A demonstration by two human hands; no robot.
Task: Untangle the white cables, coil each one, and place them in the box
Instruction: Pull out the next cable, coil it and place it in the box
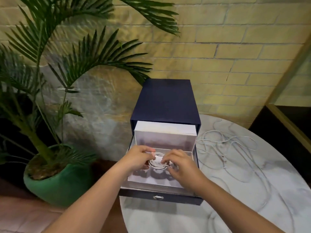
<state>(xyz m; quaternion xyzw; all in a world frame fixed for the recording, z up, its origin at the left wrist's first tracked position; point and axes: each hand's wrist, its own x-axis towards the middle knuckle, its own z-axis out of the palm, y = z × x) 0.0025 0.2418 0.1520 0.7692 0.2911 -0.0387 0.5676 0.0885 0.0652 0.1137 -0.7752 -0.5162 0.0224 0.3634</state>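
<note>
Your left hand (140,156) and right hand (182,164) each have fingers curled onto the coiled cable (158,163), gripping it from opposite sides inside the open white drawer (151,181) of the navy box (165,101). The box stands at the left edge of the marble table (252,199). The loose cables (227,148) lie tangled on the table just right of the box, toward the far edge.

Pale brick wall (235,39), round marble table (252,190), potted palm (55,174)
</note>
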